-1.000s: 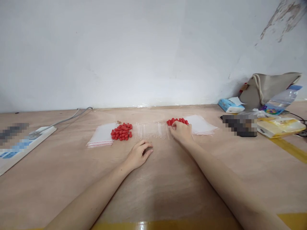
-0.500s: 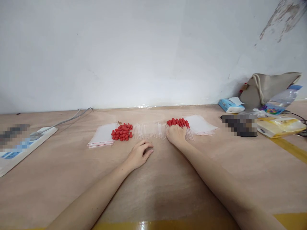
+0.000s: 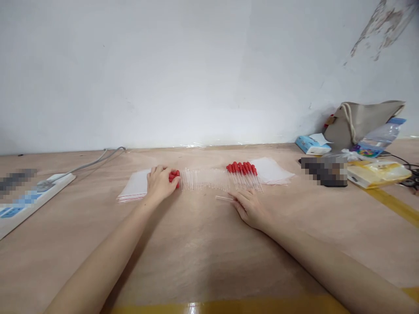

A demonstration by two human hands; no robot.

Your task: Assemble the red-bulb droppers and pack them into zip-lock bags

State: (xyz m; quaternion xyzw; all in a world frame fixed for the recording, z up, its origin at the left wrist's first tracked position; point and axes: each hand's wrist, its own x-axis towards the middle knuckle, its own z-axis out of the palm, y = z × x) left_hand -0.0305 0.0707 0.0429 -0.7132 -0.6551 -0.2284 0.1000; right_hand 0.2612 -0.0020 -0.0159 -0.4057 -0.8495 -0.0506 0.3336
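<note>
The left hand [image 3: 160, 183] has moved onto the red, rounded bulbs [image 3: 175, 177], fingers curled, any hold hidden; the right hand [image 3: 248, 206], drawn back, pinches a thin, straight, clear tube [image 3: 223, 198].

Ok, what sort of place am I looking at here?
Probably a makeshift workbench against a wall, perhaps in a home or small workshop: red-bulbed droppers and a row of thin clear tubes share it with a tissue pack.

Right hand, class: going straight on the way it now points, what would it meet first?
Beyond the single tube it holds, the right hand would probably meet the near ends of the row of clear tubes first, though depth is uncertain from this one view.
</note>
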